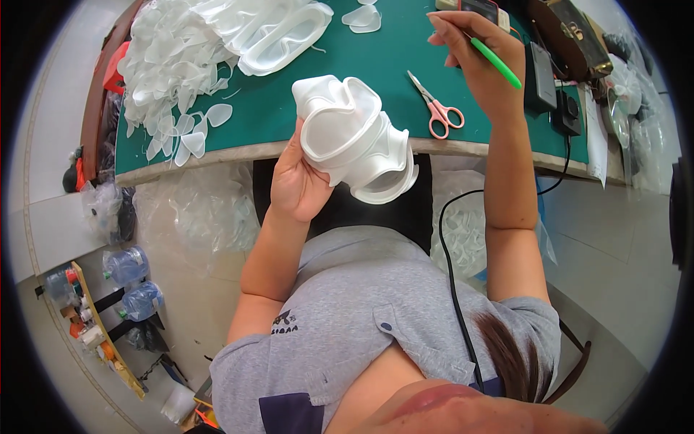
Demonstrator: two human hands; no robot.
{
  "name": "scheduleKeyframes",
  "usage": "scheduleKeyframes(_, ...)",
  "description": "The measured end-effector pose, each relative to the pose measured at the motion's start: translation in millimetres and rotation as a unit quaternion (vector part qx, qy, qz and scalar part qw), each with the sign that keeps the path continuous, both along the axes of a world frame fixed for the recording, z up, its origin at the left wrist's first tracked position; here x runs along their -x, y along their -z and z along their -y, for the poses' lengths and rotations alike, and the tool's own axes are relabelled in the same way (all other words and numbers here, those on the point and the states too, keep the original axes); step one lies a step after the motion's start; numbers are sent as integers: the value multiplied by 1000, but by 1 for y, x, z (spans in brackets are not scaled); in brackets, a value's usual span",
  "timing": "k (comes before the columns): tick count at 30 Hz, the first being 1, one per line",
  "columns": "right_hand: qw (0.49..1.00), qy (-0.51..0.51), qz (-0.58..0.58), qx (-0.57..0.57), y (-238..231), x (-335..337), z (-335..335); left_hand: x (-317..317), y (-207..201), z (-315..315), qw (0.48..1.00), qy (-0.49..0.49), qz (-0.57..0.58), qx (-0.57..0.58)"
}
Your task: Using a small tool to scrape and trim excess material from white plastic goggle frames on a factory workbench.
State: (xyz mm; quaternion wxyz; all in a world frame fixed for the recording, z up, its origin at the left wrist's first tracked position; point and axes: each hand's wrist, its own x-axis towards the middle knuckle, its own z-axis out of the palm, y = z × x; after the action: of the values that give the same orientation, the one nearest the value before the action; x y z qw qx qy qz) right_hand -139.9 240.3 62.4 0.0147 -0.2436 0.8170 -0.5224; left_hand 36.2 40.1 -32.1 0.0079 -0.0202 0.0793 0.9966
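Note:
My left hand [298, 189] is closed on the side of a white, translucent molded piece [334, 136], soft-looking, with rounded rims and wide openings. It is held tilted at the table's near edge, above my lap. Higher up on the right, my right hand [486, 64] is closed around a slim tool with a bright green handle [500, 66]. The handle's rounded end points down and right; its working tip cannot be made out. Between the hands, scissors [439, 117] with pink handles lie partly spread on the green table top [271, 108].
A heap of thin translucent offcuts [163, 69] covers the table's far left, beside stacked white molded pieces [285, 40]. A few offcuts [361, 18] lie at the far middle. Dark boxes [541, 76] and a black cable [567, 163] occupy the right side. Plastic bags [206, 210] sit below the edge.

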Motion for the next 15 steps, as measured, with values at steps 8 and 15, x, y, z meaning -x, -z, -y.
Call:
scheduleKeyframes(8,969,-165,-32,179,30,-42,6,0,-17,-7,996,3,-91,21)
scheduleKeyframes(15,947,-221,-178,151,40,-68,16,-4,-26,-12,980,-23,-55,187)
